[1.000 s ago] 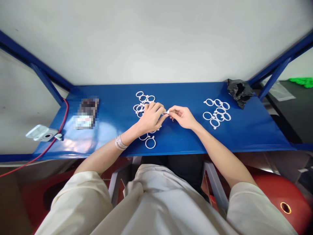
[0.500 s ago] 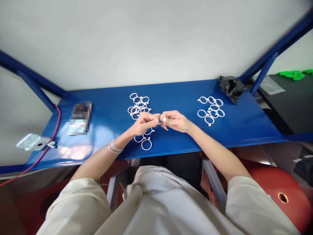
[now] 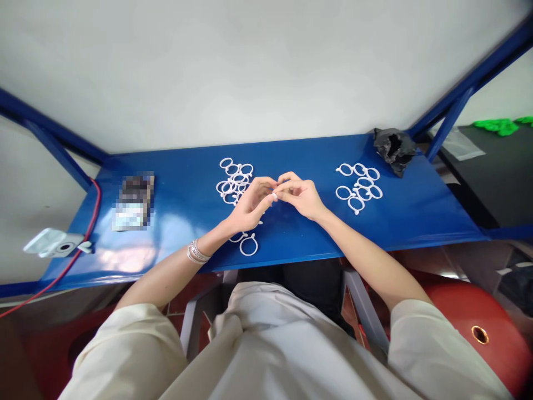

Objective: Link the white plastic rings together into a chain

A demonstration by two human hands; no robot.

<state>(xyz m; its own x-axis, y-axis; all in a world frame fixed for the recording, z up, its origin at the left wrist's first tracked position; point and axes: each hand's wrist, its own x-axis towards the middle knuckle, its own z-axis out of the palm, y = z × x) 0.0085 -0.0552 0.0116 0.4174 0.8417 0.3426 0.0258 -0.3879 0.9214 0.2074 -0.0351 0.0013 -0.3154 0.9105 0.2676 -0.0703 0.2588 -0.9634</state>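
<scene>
Over the middle of the blue table, my left hand (image 3: 250, 207) and my right hand (image 3: 305, 197) meet at the fingertips, both closed in a pinch. Between them shows a bit of a white ring (image 3: 274, 196); the rest of it is hidden by my fingers. A cluster of white plastic curtain rings with small tabs (image 3: 239, 179) lies just beyond my left hand. Nearer the front edge, another white ring (image 3: 249, 245) lies flat, with others partly covered by my left wrist. To the right of my right hand is a second group of white rings (image 3: 365, 183).
A crumpled black plastic bag (image 3: 395, 151) sits at the table's back right corner. At the left lie a blurred-out flat object (image 3: 133, 203), a white camera-like device (image 3: 56, 243) and a red cable (image 3: 95, 211). Blue frame posts (image 3: 452, 123) flank the table (image 3: 291, 244).
My hands have shifted slightly upward and turned, with the fingers more bent and the fingertips meeting higher. The white piece between them has changed its angle. The loose rings stay put.
</scene>
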